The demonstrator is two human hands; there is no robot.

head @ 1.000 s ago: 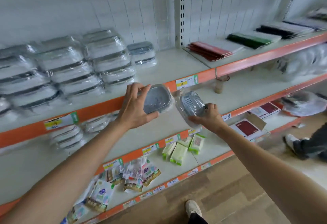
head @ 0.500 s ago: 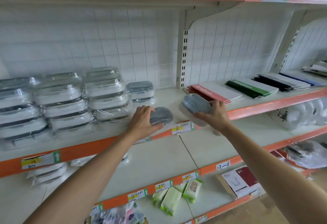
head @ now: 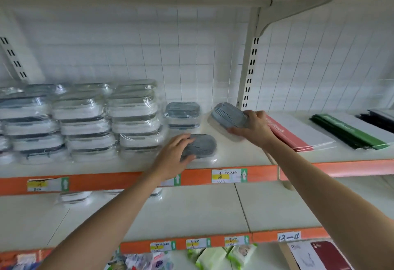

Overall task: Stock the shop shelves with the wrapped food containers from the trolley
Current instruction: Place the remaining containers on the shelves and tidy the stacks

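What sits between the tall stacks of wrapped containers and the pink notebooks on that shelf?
In the head view: a short stack of containers, the container under the left hand and the tilted one held by the right hand.

Pink notebooks (head: 298, 135) and green notebooks (head: 349, 133) lie flat; green-wrapped packs (head: 215, 257) sit two shelves below.

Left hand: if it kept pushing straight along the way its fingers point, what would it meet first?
The left hand grips a grey-lidded container on the shelf, its fingers aimed up and right. The first thing in that line looks like the tilted container held by the right hand, though depth is unclear.
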